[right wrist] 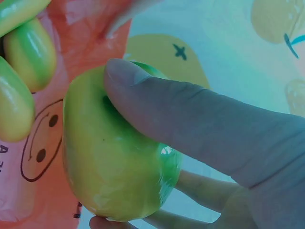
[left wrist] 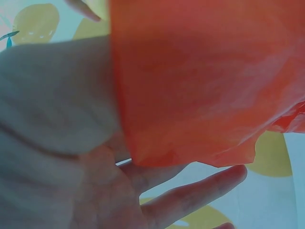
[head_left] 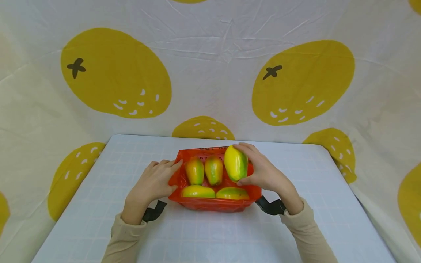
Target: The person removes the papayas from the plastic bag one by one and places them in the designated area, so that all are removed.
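Observation:
A red plastic bag (head_left: 213, 205) lies mouth-up on the table, with several yellow-green mangoes inside. Two reddish-yellow mangoes, a left one (head_left: 194, 171) and a right one (head_left: 213, 171), stand side by side; two more, a left one (head_left: 198, 191) and a right one (head_left: 232, 193), lie along the near side. At the bag's left rim, my left hand (head_left: 156, 182) touches the plastic with spread, fairly straight fingers; its thumb tip is hidden behind the bag in the left wrist view. My right hand (head_left: 264, 170) grips another mango (right wrist: 116, 152) between thumb and fingers over the bag's right part.
The white table (head_left: 82, 219) has a faint grid pattern. Behind it hangs a pale cloth (head_left: 210, 80) printed with large yellow fruits. Black straps, a left one (head_left: 154, 212) and a right one (head_left: 271, 206), show at both wrists.

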Action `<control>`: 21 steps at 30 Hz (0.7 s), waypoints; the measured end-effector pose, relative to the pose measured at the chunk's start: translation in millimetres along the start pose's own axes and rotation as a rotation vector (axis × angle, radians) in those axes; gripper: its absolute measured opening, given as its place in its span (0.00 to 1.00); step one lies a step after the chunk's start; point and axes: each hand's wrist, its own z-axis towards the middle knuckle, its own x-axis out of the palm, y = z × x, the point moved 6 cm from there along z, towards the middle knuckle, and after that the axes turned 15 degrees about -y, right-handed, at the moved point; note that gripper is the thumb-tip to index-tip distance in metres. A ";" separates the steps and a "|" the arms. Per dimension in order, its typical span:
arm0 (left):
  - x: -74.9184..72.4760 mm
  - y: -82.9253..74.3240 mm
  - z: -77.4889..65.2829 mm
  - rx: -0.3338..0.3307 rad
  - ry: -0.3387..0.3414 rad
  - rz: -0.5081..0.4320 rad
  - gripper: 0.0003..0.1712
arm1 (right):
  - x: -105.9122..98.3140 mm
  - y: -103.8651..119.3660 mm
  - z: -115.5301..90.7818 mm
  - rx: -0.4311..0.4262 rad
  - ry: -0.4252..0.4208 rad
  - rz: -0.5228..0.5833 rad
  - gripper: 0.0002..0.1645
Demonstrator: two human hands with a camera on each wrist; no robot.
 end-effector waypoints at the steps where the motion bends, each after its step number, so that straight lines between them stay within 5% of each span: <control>1: -0.1 0.2 -0.1 0.000 0.000 0.000 0.39 | -1.2 0.3 -1.1 -0.003 -0.009 0.004 0.59; 21: 0.0 0.2 0.5 -0.014 0.012 -0.002 0.39 | -29.2 -12.2 -17.9 -0.106 -0.161 0.283 0.62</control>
